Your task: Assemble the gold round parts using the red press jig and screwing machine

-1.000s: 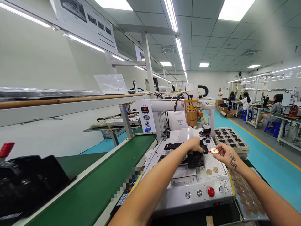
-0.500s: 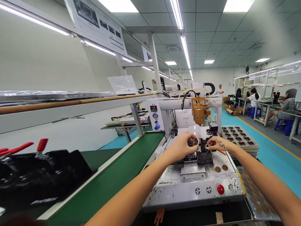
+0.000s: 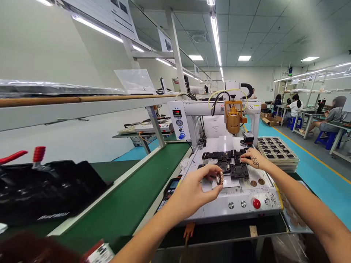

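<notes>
My left hand (image 3: 196, 187) pinches a small round copper-coloured coil part (image 3: 219, 178) between thumb and fingers, held edge-on above the front of the white dispensing machine (image 3: 238, 204). My right hand (image 3: 251, 160) reaches further back, fingers closed down on the black fixture blocks (image 3: 225, 165) on the machine bed; what they pinch is too small to make out. Two brown discs (image 3: 257, 182) lie on the bed just below my right wrist. The brass dispensing head (image 3: 233, 122) hangs above the back of the bed.
A green conveyor belt (image 3: 137, 193) runs along the left. A stack of black part trays (image 3: 276, 153) stands right of the machine, and a metal tray of brown discs (image 3: 294, 219) lies under my right forearm. Other people sit at benches at far right. A red button (image 3: 256, 203) is on the front panel.
My left hand has drawn back from the fixture toward me, carrying the round coil part. My right hand stays on the fixture blocks. The camera has tilted down a little.
</notes>
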Available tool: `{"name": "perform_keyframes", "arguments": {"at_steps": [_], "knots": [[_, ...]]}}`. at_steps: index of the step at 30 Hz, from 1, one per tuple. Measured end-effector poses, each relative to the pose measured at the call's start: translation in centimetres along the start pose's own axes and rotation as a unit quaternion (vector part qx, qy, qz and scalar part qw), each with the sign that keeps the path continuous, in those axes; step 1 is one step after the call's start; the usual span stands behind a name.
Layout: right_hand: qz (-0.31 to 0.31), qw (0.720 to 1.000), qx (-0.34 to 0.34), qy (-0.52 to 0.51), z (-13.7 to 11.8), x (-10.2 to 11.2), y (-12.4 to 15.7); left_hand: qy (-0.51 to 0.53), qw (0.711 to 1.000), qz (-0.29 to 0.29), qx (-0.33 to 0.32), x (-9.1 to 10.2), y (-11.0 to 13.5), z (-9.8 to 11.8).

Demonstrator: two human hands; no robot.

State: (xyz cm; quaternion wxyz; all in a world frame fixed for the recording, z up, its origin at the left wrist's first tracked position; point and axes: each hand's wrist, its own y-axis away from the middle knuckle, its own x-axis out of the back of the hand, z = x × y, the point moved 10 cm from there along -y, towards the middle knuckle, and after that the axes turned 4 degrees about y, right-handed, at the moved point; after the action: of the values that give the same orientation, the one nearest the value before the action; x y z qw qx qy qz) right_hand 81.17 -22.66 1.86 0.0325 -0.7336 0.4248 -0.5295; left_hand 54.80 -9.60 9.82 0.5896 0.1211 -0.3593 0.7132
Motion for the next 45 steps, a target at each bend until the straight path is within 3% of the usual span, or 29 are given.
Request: {"name": "perform_keyframes", "arguments": {"at_steps": [3, 6, 9, 12, 15, 20, 24, 27, 30, 33, 40, 45], "knots": [[0.095, 0.995, -0.018, 0.004, -2.0, 3.1, 5.0, 0.039, 0.999, 0.008, 0.012, -1.0, 2.0, -0.9], [0.165, 0.985, -0.048, 0.012, -3.3, 5.2, 12.8, 0.029, 0.998, 0.045, 0.019, -1.3, 5.0, -2.7], [0.198, 0.977, -0.077, 0.029, -3.0, 5.0, 19.9, 0.015, 0.997, 0.065, 0.043, -1.6, 7.9, -5.1], [0.171, 0.978, -0.109, 0.042, -1.9, 3.4, 22.8, 0.030, 0.993, 0.086, 0.069, -1.9, 9.8, -6.9], [0.132, 0.984, -0.111, 0.041, -1.9, 2.7, 21.2, 0.073, 0.987, 0.119, 0.084, -2.3, 10.7, -7.8], [0.016, 0.993, -0.090, 0.071, -2.6, 1.3, 14.4, 0.162, 0.974, 0.121, 0.103, -4.4, 11.5, -8.7], [-0.043, 0.990, -0.117, 0.068, -1.0, -0.3, 11.3, 0.278, 0.937, 0.140, 0.157, -6.0, 13.2, -10.6], [-0.100, 0.986, -0.127, 0.046, -0.4, -1.4, 10.9, 0.390, 0.886, 0.132, 0.215, -7.8, 14.6, -12.2], [-0.100, 0.985, -0.131, 0.044, -0.5, -1.1, 10.8, 0.455, 0.844, 0.126, 0.254, -8.8, 15.6, -12.9], [-0.082, 0.987, -0.131, 0.046, -0.9, -0.7, 10.4, 0.470, 0.831, 0.119, 0.272, -9.3, 16.0, -13.1], [-0.114, 0.980, -0.163, -0.012, -1.4, -0.3, 9.9, 0.493, 0.811, 0.111, 0.293, -10.0, 16.9, -13.3], [-0.143, 0.973, -0.149, -0.101, -5.8, -1.1, 12.8, 0.542, 0.769, 0.111, 0.320, -11.5, 18.7, -13.1]]}}
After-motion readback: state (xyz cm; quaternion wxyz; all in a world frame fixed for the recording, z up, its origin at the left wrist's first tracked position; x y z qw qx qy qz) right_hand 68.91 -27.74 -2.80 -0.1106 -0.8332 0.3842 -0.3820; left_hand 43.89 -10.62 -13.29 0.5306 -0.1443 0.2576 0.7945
